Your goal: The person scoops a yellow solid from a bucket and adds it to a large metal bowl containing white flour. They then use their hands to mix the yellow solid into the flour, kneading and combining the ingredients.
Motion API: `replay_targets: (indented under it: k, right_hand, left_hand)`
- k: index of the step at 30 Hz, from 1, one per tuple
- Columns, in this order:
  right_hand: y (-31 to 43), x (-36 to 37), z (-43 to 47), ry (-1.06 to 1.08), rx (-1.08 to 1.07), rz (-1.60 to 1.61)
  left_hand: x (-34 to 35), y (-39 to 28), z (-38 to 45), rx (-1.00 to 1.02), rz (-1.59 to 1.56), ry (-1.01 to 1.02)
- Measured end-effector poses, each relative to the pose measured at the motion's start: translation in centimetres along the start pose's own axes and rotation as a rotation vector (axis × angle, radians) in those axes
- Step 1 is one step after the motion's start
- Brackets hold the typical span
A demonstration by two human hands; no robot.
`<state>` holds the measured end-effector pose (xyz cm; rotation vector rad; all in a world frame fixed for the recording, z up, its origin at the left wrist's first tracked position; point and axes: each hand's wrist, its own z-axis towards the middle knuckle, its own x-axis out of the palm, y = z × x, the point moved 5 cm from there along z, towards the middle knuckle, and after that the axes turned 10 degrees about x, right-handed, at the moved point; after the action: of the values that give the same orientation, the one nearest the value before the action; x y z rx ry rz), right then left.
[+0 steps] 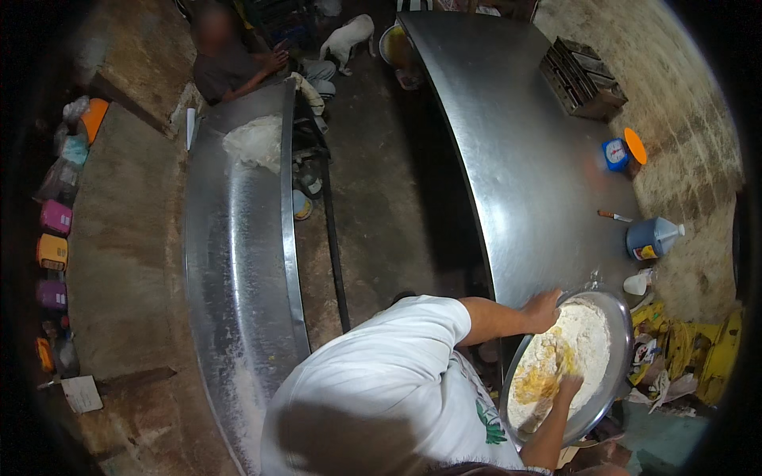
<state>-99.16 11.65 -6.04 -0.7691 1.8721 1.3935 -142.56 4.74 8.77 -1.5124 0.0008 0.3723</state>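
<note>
A wide metal bowl point(622, 351) stands at the near end of the steel table, tilted in view. Pale flour point(589, 330) fills it, with a wet yellow mixture point(530, 384) spread through the middle and left part. My left hand point(543, 310) grips the bowl's upper-left rim. Inside the bowl, my right hand point(570, 385) touches the flour beside the yellow patch; its fingers are blurred and partly hidden. A white cup point(636, 284) sits just beyond the bowl, near a blue-tinted plastic jug point(649, 239).
The steel table point(506, 119) carries a knife point(614, 215), a blue kitchen scale point(614, 154) and metal pans point(583, 77) along the wall. Behind me, a floured steel worktop point(262, 238) holds a pale covered mass point(256, 141). Another person point(232, 65) and a white dog point(350, 39) are farther off.
</note>
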Motion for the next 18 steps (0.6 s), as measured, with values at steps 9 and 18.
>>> replay_targets:
  k: [9, 18]
  right_hand:
    - [1.7, 12.8, -3.5, 0.470, 0.668, 0.941]
    - [13.9, 5.4, -4.1, 0.193, 0.068, 0.538]
  left_hand:
    - [-0.3, 0.8, -0.3, 0.006, -0.001, -0.024]
    - [-1.5, -0.6, -0.1, -0.043, 0.020, 0.026]
